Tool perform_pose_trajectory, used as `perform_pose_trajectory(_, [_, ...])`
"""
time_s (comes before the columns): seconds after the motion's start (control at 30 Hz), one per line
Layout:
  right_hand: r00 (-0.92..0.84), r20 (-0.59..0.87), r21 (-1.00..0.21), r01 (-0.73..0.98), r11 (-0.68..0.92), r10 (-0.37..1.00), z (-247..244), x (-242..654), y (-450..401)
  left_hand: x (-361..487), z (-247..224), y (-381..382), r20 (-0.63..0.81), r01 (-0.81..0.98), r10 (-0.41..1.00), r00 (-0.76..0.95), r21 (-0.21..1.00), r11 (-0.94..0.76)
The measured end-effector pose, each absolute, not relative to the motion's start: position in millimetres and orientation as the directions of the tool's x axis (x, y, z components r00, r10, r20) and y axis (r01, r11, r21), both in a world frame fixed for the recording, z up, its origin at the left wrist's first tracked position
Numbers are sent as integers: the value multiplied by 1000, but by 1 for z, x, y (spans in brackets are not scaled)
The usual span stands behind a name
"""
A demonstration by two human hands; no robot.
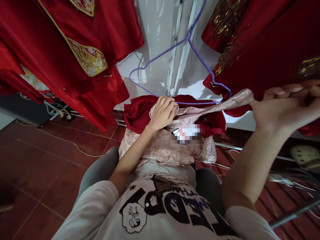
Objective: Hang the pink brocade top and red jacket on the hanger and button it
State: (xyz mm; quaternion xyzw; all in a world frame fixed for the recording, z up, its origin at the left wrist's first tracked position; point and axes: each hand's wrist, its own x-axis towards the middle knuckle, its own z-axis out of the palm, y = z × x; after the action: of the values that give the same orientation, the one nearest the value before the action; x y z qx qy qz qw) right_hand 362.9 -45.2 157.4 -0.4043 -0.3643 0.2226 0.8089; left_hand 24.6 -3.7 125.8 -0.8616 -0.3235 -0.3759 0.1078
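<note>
A pale pink brocade garment [155, 145] with a gold pattern lies across my lap, over bunched dark red cloth [136, 115]. My left hand [163, 113] presses down with curled fingers, gripping a fold of the pink garment. From there a narrow strip of it stretches up to the right, and its end meets the edge of my right hand [280, 103]. That hand is raised, fingers curled in and thumb near them; what they pinch is hidden. A purple wire hanger [162, 53] hangs just beyond, its lower bar passing by my left fingers.
Red embroidered garments hang at the left [110, 36] and right [265, 50]. A pale cable [75, 143] crosses the tiled floor [50, 173]. At the right are a light clog [303, 155] and a metal bar [295, 213]. A blurred patch covers something on my lap.
</note>
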Motion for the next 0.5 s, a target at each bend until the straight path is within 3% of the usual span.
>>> perform_pose_trajectory(0.1, [644,376,-886,39,463,666,156,369,-48,16,130,-1,689,636,503,522,79,-768])
perform_pose_trajectory(0.37, [662,326,-904,9,428,675,155,372,-50,26,126,3,655,654,548,521,106,-749])
perform_pose_trajectory(0.5, [695,291,-851,-125,510,657,158,365,-53,27,127,0,660,651,545,517,110,-751])
